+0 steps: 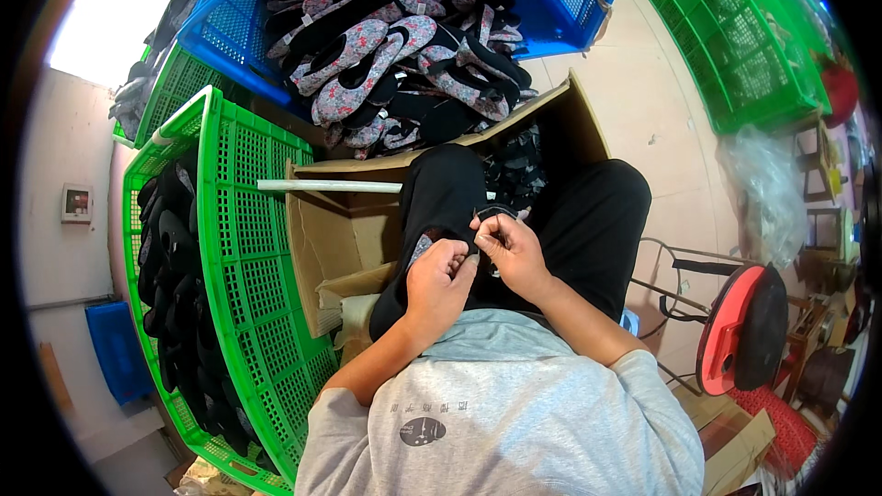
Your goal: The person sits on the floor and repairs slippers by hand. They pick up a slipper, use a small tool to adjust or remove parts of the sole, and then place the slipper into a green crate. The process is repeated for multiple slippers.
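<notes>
My left hand [441, 281] is closed over my lap, thumb against the curled fingers. A small bit of a floral slipper [420, 249] shows beside its knuckles; the rest is hidden by the hand and my black trousers. Close on the right, my right hand [511, 252] is closed in a pinch, its fingertips almost meeting the left thumb. Whatever is in this pinch is too small to make out. Just beyond the right fingers a dark curved edge [497, 210] with a light trim shows between my knees.
Ahead lies a heap of floral slippers [372, 64] spilling from a blue crate [225, 32]. A cardboard box [317, 248] stands at my knees, with a white bar [329, 186] across it. Left is a green crate [257, 248] of black slippers; right are a red-topped stool [726, 331] and another green crate [735, 46].
</notes>
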A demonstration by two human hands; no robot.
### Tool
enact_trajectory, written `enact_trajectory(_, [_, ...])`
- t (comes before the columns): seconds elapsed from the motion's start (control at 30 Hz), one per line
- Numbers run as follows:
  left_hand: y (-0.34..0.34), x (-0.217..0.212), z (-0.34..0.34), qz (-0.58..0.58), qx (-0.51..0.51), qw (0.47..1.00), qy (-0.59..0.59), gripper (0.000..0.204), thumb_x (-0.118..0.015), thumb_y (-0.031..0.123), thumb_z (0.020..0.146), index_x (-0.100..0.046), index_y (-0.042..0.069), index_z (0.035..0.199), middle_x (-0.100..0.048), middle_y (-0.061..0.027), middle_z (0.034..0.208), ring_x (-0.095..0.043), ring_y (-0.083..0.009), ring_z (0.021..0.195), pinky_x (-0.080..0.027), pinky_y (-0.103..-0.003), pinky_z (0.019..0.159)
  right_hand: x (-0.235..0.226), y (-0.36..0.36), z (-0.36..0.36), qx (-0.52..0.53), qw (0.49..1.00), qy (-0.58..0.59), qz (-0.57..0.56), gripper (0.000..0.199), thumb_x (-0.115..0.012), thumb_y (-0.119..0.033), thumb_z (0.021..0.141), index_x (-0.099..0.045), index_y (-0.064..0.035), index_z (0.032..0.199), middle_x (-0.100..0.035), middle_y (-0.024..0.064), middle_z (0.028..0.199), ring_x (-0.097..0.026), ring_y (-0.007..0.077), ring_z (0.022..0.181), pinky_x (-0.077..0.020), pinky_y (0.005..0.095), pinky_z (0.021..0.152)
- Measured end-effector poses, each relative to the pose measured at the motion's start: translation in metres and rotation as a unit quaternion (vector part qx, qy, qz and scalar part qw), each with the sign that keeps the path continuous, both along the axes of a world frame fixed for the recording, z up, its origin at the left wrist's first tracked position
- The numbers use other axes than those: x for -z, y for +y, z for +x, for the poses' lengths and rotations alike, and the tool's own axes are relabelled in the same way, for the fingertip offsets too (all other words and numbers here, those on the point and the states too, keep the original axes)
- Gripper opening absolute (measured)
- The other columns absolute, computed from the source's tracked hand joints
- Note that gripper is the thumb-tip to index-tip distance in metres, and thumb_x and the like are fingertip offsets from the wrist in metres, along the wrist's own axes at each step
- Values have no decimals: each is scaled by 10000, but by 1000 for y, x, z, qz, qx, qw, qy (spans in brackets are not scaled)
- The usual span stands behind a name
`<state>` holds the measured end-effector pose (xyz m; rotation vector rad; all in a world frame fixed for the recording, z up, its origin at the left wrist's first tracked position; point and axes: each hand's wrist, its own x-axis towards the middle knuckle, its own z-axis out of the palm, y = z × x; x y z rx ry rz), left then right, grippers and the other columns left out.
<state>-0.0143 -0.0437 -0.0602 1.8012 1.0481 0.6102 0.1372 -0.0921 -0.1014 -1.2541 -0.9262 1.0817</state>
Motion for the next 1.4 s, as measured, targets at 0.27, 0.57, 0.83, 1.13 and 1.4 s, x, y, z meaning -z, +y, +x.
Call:
enact_trajectory(0.27, [5, 11, -5, -197, -32, 976, -82, 143, -660, -5, 892, -608, -2, 1025, -543, 49, 855, -482, -20, 736, -422, -177, 670, 5, 1, 3, 42, 973, 226, -24, 82, -624, -145, 971, -603, -74, 1005, -556, -35, 827, -423, 9, 643, -345, 158, 582])
enact_trajectory(0.57, [5, 11, -6, -243, -57, 961, -119, 162, -654, 1, 902, -607, 2, 1057, -529, 63, 885, -460, 2, 753, -402, -158, 672, -1, -8, 10, 92, 974, 207, 3, 205, -504, -269, 1036, -591, -84, 1016, -627, 48, 923, -441, 31, 573, -294, 166, 464])
enact_trajectory(0.83, [13, -4, -9, 231, 112, 962, -89, 239, -696, -40, 712, -680, 57, 931, -575, -66, 741, -565, -251, 679, -470, -330, 604, -3, -6, 25, 90, 966, 217, -108, 292, -476, -341, 1036, -570, -126, 1209, -649, 7, 1016, -466, 19, 626, -316, 155, 482])
enact_trajectory(1.13, [22, -19, -16, 372, 207, 905, -16, 187, -706, 86, 658, -735, 153, 830, -591, 4, 818, -567, -204, 821, -453, -386, 791, -11, -9, 25, -11, 962, 244, -121, 449, -359, -422, 1053, -548, -120, 1327, -601, -27, 889, -396, 18, 556, -277, 173, 459])
enact_trajectory(1.4, [16, -17, -9, 386, 214, 897, -14, 159, -706, 113, 611, -721, 170, 759, -544, 13, 778, -557, -187, 864, -378, -454, 929, -4, -13, 23, -19, 954, 267, -132, 410, -401, -374, 1038, -556, -94, 1293, -618, -18, 912, -444, 11, 579, -295, 170, 446])
